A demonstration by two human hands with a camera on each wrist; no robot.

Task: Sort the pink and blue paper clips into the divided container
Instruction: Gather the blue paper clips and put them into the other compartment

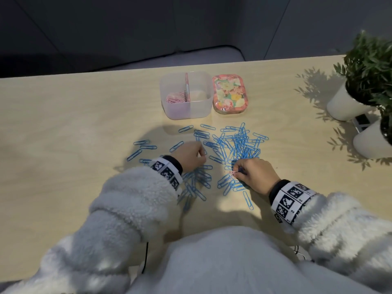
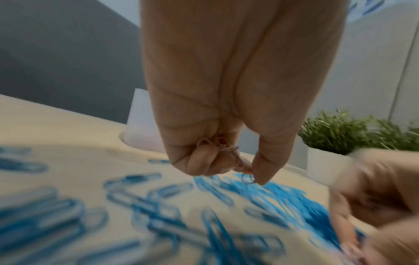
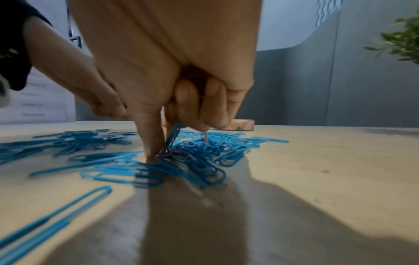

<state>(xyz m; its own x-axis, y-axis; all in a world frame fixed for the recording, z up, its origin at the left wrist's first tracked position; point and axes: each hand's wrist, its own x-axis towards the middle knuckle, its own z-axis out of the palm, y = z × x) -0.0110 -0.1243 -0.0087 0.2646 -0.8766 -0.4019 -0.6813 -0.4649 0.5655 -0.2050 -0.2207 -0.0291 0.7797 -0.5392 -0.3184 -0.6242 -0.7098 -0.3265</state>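
Note:
The clear divided container (image 1: 206, 107) stands at the back of the table, with pink paper clips (image 1: 175, 99) in its left compartment. Many blue paper clips (image 1: 239, 143) lie scattered in front of it. My left hand (image 1: 200, 154) hovers over them; in the left wrist view it (image 2: 249, 172) keeps pink clips (image 2: 217, 143) in its curled fingers and pinches another (image 2: 248, 178) at the thumb tip. My right hand (image 1: 237, 171) is down in the blue pile, fingers curled, at a pink clip (image 1: 232, 172). In the right wrist view its thumb (image 3: 150, 150) presses beside that pink clip (image 3: 179, 154).
The container's floral lid (image 1: 230, 94) lies just right of it. Two potted plants in white pots (image 1: 343, 105) stand at the table's right edge. The table's far edge runs just behind the container.

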